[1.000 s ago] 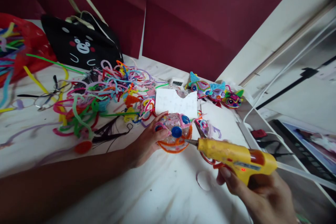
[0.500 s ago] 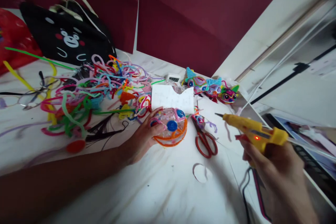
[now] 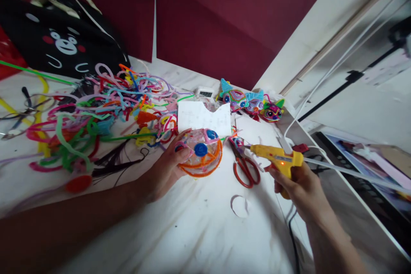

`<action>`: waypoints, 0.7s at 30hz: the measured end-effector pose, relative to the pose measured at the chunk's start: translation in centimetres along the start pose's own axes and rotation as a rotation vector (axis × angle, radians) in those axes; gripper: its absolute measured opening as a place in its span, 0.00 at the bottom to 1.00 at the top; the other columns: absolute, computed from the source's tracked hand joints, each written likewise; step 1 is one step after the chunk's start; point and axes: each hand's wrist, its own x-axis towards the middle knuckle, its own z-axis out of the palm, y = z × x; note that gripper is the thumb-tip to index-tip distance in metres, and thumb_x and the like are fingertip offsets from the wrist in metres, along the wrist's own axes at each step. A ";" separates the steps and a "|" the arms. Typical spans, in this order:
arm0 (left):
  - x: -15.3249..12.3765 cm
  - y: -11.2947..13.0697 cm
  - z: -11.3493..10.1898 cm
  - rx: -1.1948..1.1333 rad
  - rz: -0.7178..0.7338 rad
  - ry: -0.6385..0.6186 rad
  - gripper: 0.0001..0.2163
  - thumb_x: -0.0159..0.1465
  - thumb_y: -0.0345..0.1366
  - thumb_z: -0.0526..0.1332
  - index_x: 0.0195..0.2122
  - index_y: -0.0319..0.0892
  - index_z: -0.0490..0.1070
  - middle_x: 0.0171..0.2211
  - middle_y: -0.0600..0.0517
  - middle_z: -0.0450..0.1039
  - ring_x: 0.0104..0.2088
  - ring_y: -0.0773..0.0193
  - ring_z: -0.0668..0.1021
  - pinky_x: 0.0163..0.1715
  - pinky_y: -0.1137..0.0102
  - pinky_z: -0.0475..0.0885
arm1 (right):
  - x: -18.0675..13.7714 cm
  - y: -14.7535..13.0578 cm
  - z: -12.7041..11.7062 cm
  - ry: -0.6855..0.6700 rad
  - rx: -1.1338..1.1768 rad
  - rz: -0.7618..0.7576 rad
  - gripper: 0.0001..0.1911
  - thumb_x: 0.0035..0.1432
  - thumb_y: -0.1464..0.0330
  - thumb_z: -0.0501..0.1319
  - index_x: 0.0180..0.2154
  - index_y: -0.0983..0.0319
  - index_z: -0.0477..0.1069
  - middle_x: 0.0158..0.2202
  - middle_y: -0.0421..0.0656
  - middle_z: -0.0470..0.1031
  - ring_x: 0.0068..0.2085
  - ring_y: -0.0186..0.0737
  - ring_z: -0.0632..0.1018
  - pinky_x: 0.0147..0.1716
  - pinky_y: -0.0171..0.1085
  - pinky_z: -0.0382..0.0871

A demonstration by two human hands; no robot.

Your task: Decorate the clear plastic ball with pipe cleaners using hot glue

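My left hand is closed around the left side of a clear plastic craft piece, trimmed with orange pipe cleaner and blue discs. My right hand grips a yellow hot glue gun, its lit orange light showing and its nozzle pointing left toward the craft piece, some distance from it. Between the two hands lie red-handled scissors on the table, blades away from me. Behind the craft piece a white card with a notched top edge stands up. Nearer me is a small white paper circle.
Tangled pipe cleaners cover the table's left side, below a black bag. Glasses lie at far left. Several finished colourful masks sit at the back beside a small digital display. A black cable trails at right.
My right hand has moved left and slightly up with the glue gun, bringing its nozzle nearer the scissors. The view has shifted a little to the right; my left hand keeps its hold.
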 end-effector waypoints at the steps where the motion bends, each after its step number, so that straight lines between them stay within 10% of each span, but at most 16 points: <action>1: 0.0 0.0 0.0 -0.002 0.002 0.001 0.30 0.59 0.42 0.69 0.62 0.48 0.65 0.61 0.43 0.71 0.61 0.39 0.71 0.61 0.39 0.62 | -0.1 0.2 0.3 -0.022 -0.002 0.006 0.27 0.43 0.54 0.76 0.37 0.61 0.68 0.17 0.34 0.70 0.16 0.30 0.69 0.14 0.27 0.59; 21: 0.1 1.0 0.3 -0.281 -0.114 -0.196 0.25 0.66 0.48 0.62 0.63 0.48 0.66 0.62 0.48 0.72 0.66 0.45 0.68 0.65 0.40 0.58 | -6.9 1.8 2.0 -0.420 0.045 0.242 0.25 0.52 0.50 0.71 0.37 0.63 0.68 0.24 0.37 0.73 0.17 0.26 0.68 0.17 0.29 0.57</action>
